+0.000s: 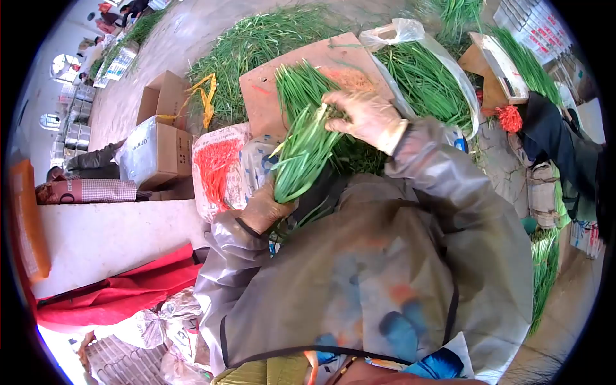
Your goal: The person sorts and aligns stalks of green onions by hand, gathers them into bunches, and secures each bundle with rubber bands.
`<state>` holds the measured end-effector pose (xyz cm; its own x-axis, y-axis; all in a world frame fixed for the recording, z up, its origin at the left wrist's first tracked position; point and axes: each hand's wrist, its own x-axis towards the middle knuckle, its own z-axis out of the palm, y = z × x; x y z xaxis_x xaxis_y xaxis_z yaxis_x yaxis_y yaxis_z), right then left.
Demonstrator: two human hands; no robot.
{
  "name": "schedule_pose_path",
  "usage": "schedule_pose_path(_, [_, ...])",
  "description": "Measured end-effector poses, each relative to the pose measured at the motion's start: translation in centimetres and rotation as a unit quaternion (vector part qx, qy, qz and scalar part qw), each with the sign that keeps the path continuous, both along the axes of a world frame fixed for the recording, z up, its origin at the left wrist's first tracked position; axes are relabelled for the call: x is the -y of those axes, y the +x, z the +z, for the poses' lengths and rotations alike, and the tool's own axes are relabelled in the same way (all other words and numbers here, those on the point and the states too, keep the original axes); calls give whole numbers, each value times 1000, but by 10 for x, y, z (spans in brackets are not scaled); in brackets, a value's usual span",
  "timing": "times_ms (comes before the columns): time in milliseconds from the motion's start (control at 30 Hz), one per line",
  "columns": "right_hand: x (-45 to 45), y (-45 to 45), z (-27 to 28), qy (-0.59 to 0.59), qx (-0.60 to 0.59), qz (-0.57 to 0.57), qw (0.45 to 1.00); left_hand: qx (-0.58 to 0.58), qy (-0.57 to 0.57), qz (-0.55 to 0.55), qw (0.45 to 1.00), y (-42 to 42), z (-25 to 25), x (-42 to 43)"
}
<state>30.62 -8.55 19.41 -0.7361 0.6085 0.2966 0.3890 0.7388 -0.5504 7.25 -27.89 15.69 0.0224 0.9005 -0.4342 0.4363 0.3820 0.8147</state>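
Note:
My left hand [264, 208] is wrapped round the lower, leafy end of a bunch of garlic chives [301, 160], which it holds slanting up in front of my lap. My right hand [364, 119], in a pale thin glove, is closed with its fingers pinching at the upper stem end of that bunch. Just beyond, another pile of chives [301, 86] lies on a tan board [260, 96]. Orange-red ties [218, 168] hang over a printed sack [200, 146] to the left of my hands.
A plastic bag [473, 96] full of chives stands at the right of the board. Loose greens [224, 58] cover the floor behind. Cardboard boxes [173, 151] and a white surface [115, 237] are at the left. A person in dark clothes [558, 147] is at the right.

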Motion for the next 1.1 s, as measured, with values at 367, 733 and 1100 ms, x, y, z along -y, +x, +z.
schedule_pose_path(367, [-53, 60, -66, 111, 180, -174, 962, -428, 29, -10, 903, 23, 38, 20])
schedule_pose_path(733, [8, -31, -38, -442, -170, 97, 875, -590, 195, -112, 775, 40, 27, -8])
schedule_pose_path(1100, [-23, 80, -28, 40, 90, -123, 988, -500, 215, -12, 839, 8, 17, 16])
